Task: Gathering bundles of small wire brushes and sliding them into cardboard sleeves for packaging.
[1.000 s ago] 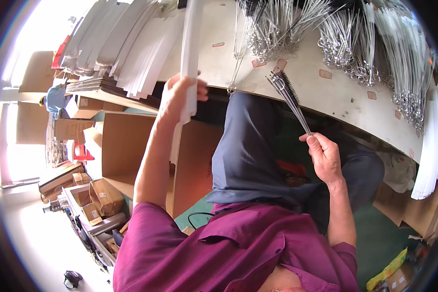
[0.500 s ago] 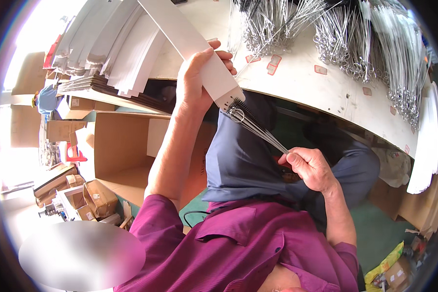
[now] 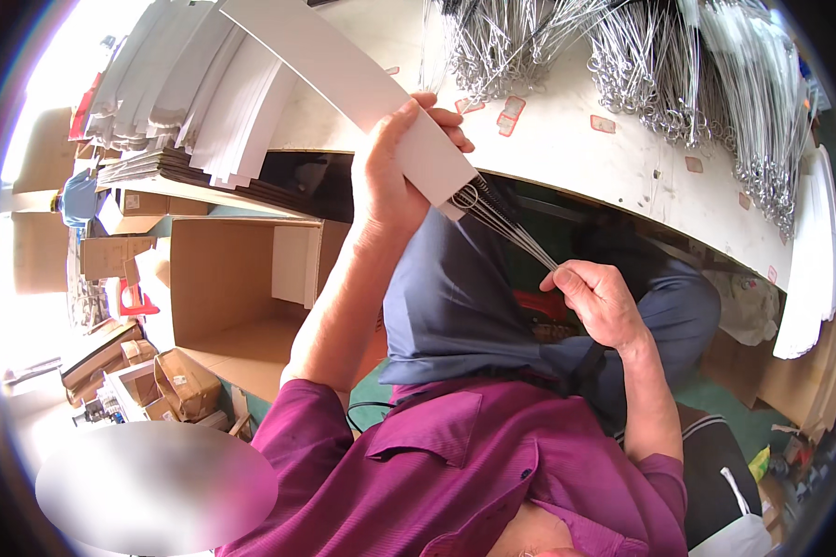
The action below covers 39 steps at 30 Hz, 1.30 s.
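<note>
The left hand [image 3: 401, 167] is raised in front of the white table [image 3: 567, 148] edge and is closed around the lower end of a long white card sleeve [image 3: 344, 79], thumb on the near face and fingers [image 3: 446, 125] wrapped over the far side. The sleeve runs up and to the left from the hand, out past the top of the view. A bundle of thin metal wires [image 3: 511, 232] with looped ends meets the sleeve's lower open end, just beside the heel of the left hand; the looped tips sit at the mouth of the sleeve, and whether they are inside it cannot be told. The wires slope down and to the right to the right hand [image 3: 599, 302], which is closed in a pinch grip on their lower end, thumb against the curled fingers. The right hand lies lower than the left and well to its right, above the lap in grey trousers [image 3: 455, 306]. On the table behind the hands lie many more looped wires in heaps [image 3: 678, 65]. To the left, a stack of white card sleeves [image 3: 195, 93] fans across the table corner. Below it stands an open cardboard box [image 3: 241, 288], and smaller cartons [image 3: 181, 381] lie on the floor.
</note>
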Each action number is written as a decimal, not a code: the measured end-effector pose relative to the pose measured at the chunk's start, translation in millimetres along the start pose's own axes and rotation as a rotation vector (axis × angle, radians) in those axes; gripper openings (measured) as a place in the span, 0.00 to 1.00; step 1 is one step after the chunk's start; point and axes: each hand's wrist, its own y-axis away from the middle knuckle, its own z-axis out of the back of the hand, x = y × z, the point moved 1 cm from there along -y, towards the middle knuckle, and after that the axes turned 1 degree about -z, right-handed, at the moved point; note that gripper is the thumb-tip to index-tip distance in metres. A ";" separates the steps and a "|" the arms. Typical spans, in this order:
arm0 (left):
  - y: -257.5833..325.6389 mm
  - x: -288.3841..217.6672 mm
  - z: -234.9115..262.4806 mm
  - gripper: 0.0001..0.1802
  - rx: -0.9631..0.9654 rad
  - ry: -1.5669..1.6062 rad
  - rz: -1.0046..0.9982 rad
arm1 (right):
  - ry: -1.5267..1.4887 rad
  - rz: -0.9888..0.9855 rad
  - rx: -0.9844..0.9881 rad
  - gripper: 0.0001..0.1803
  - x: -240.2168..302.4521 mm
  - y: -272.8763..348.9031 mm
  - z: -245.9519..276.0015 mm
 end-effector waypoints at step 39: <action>58.9 30.6 -44.0 0.27 0.966 -1.581 -0.474 | 0.659 0.153 -0.096 0.26 61.9 -8.0 44.8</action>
